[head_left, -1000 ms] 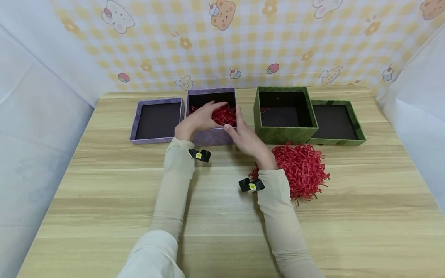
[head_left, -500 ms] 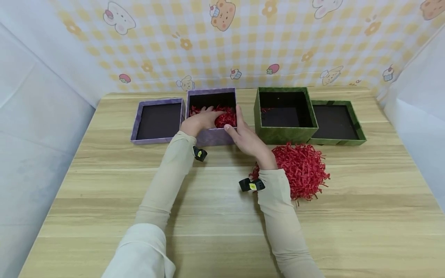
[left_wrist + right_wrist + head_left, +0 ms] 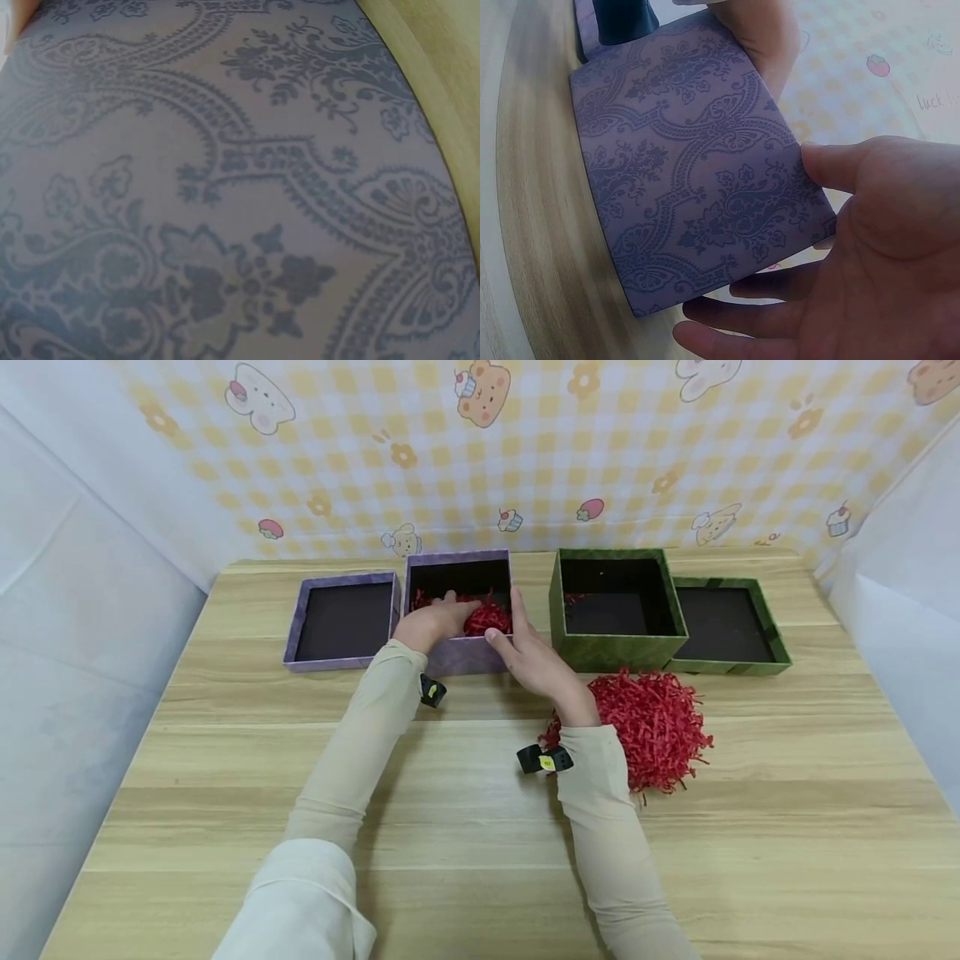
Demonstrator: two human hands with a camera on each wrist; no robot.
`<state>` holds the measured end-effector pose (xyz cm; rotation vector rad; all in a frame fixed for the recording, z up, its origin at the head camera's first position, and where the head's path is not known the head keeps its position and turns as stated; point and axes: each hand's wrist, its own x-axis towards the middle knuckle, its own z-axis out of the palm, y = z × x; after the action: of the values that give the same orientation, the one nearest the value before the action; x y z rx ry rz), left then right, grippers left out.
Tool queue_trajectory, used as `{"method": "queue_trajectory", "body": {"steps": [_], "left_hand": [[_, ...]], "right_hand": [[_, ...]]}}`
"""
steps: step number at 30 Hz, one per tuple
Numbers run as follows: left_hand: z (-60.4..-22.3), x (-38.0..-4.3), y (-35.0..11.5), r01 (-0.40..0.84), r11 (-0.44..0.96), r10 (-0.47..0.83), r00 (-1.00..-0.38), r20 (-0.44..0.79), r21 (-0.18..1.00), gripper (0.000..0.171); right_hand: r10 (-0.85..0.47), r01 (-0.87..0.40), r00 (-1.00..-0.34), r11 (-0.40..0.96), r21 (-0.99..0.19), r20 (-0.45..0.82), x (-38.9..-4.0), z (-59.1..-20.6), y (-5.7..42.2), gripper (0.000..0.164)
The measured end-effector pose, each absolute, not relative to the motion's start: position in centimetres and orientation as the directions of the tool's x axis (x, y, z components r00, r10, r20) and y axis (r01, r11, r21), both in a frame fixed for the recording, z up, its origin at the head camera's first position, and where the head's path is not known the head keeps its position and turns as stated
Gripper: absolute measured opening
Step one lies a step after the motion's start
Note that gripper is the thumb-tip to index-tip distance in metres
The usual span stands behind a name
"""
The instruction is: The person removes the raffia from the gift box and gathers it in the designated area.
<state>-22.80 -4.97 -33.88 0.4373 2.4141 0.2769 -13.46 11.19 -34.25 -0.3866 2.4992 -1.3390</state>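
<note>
Red shredded paper [image 3: 489, 617] lies in a purple patterned box [image 3: 468, 656] with a black inside. My left hand [image 3: 435, 622] reaches over the box's front edge and rests on the paper, fingers spread, some fingertips hidden. In the left wrist view the box's front wall [image 3: 247, 187] fills most of the picture. At the front right corner, my right hand [image 3: 536, 662] touches the box, its thumb on the front rim and fingers along the right side. The right wrist view shows that hand [image 3: 885, 210] with fairly straight fingers against the box [image 3: 690, 165].
A purple lid [image 3: 342, 622] lies left of the box, inside up. To the right stand a deep green box [image 3: 618, 652] with a few red shreds inside and a green lid [image 3: 727, 627]. A red shredded paper pile [image 3: 652, 727] lies beside my right forearm.
My left hand has lowered from an arch over the box onto the paper, shifting slightly left, and the forearm has swung outward. The right hand has stayed at the corner.
</note>
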Motion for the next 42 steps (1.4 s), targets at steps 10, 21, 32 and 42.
{"method": "queue_trajectory", "body": {"steps": [10,21,32,42], "left_hand": [[-34.0,-22.5,-5.3,0.292,0.916,0.394,-0.782,-0.483,0.274,0.037],[-33.6,-22.2,-4.8,0.278,0.908,0.378,-0.864,-0.332,0.313,0.024],[-32.3,-22.0,-4.0,0.328,0.889,0.380,-0.918,-0.114,0.318,0.055],[-27.1,-21.0,-3.8,0.351,0.892,0.356,-0.934,0.038,0.283,0.052]], "right_hand": [[-0.367,-0.100,-0.922,0.539,-0.836,-0.126,-13.5,-34.2,11.1,0.073],[-0.356,-0.094,-0.926,0.535,-0.840,-0.123,-13.6,-34.3,11.5,0.073],[-0.364,-0.087,-0.923,0.510,-0.855,-0.123,-13.5,-34.5,11.8,0.073],[-0.372,-0.109,-0.922,0.504,-0.857,-0.102,-13.6,-34.3,11.1,0.071]]}}
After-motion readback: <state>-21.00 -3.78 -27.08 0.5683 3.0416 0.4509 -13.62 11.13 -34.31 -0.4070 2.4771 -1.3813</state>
